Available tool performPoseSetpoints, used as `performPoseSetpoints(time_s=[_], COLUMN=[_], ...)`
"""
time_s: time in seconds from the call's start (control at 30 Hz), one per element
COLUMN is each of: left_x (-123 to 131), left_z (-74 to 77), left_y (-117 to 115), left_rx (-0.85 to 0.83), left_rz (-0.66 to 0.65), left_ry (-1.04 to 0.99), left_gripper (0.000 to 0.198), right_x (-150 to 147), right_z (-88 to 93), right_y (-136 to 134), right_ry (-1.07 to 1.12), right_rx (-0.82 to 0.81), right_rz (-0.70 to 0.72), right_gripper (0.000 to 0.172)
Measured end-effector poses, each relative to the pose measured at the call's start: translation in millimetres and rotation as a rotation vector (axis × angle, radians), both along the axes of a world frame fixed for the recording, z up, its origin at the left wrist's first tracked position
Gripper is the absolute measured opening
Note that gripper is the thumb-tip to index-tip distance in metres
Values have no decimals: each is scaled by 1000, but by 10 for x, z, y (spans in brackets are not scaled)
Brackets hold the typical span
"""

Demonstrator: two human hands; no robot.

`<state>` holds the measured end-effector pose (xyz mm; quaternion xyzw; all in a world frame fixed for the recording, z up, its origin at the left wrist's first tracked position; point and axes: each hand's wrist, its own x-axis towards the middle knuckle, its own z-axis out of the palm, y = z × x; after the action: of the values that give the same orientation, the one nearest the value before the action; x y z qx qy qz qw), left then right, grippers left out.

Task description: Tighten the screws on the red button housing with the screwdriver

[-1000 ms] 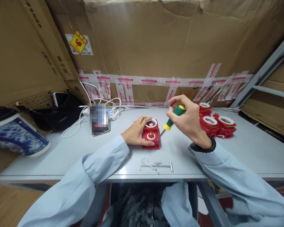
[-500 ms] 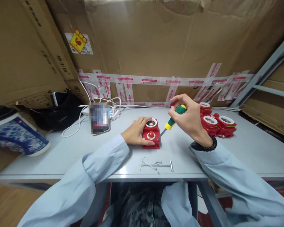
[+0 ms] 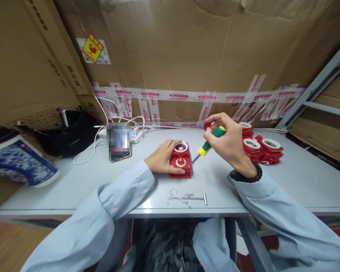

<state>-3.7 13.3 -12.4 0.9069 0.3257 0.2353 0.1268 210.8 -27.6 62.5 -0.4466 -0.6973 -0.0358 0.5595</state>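
Red housing (image 3: 184, 156), fitted with a white-ringed window and a red dome, sits on the grey table (image 3: 215, 181) directly in front of the person. Left hand (image 3: 162, 156) clasps its left side, thumb laid along the near part and fingers reaching to the white ring; this grip presumably steadies the unit against turning. Right hand (image 3: 226, 139) pinches the green-and-yellow handle of a screwdriver (image 3: 206, 148) between thumb and fingers. Its shaft slants down to the left and its tip meets the housing's right edge, a hold that appears to suit twisting at that corner. A T-shaped tool (image 3: 197, 198) and loose screws (image 3: 188, 195) lie near the table's front edge, seemingly set within easy reach. Similar red units (image 3: 270, 149) are grouped to the right, apart from the working spot.

Limits of inspection: the left hand covers much of the housing's left side, and the right hand and wrist partly hide the grouped units. A phone-like object (image 3: 119, 141) is pixelated. Whether the tip is seated in a screw head cannot be confirmed at this scale.
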Motion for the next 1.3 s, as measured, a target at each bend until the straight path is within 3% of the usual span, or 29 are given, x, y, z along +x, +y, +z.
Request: performPoseSetpoints(time_s=[0.23, 0.3, 0.4, 0.47, 0.53, 0.63, 0.73, 0.9, 0.97, 1.13, 1.2, 1.3], left_x=[10, 12, 13, 12, 9, 4, 3, 10, 12, 11, 10, 11], left_z=[1, -3, -14, -24, -31, -35, -32, -15, -3, 10, 4, -5], left_y=[-7, -3, 10, 20, 30, 40, 42, 16, 1, -8, -3, -2], left_rx=[6, 12, 22, 23, 23, 31, 27, -15, -32, -36, -33, -30], left_rz=[5, 3, 5, 7, 0, -11, -27, -34, -32, -33, -25, -16], left_ry=[4, 15, 38, 47, 48, 46, 37, -6, -17, -9, -7, -8], left_gripper=[103, 103, 103, 102, 100, 105, 107, 95, 93, 97, 98, 99], right_x=[-16, -63, -180, -276, -367, -456, -454, -336, -312, -315, -292, -240], right_z=[44, 123, 296, 417, 515, 601, 661, 792, 807, 744, 744, 784], right_y=[-15, -43, -115, -169, -211, -234, -230, -243, -254, -219, -192, -190], right_ry=[-120, -300, -604, -748, -908, -1055, -1090, -1122, -1139, -1159, -1139, -1107], right_rx=[6, -22, -80, -111, -167, -233, -270, -452, -485, -390, -395, -448], right_rz=[-16, -98, -333, -390, -333, -217, -81, 268, 259, -113, -42, 245], right_gripper=[22, 24, 29, 37, 39, 29, 20, 25, 28, 40, 31, 26])
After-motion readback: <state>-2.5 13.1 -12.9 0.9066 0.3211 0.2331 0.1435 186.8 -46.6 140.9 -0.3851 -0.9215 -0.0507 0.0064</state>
